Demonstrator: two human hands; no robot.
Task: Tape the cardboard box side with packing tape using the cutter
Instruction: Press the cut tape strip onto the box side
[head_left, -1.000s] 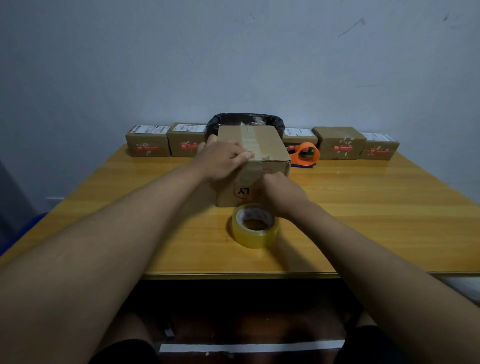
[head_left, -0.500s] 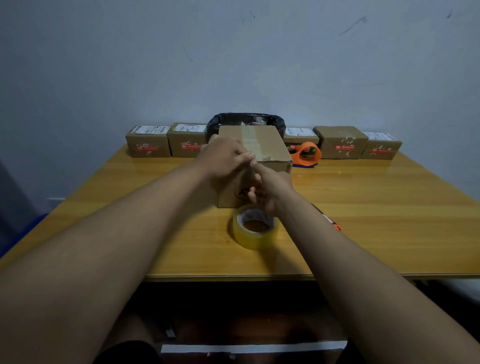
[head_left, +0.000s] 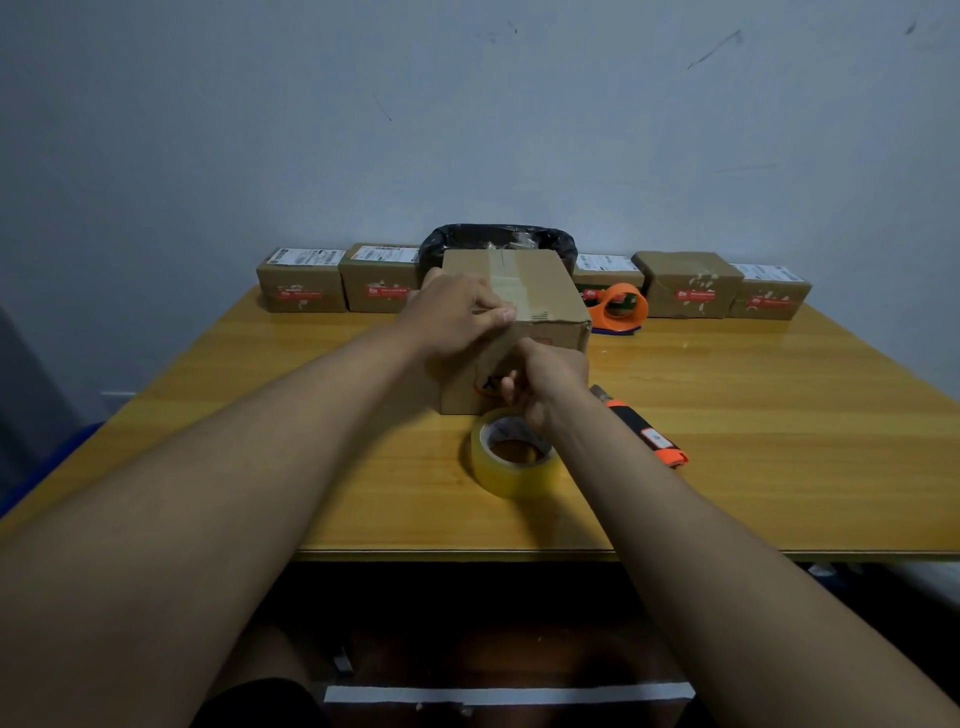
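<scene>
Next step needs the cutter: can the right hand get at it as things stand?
Probably yes. The cutter lies uncovered on the table just beside the right hand, nothing between them.

Cutter (head_left: 641, 434) tip behind right wrist

Wooden table (head_left: 753, 441), yellow-orange top. On it: cardboard box (head_left: 540, 291) at centre, tape roll (head_left: 511, 457) just in front, cutter (head_left: 647, 434) to right, orange dispenser (head_left: 618, 306), five small boxes (head_left: 301, 283) along wall edge.
</scene>
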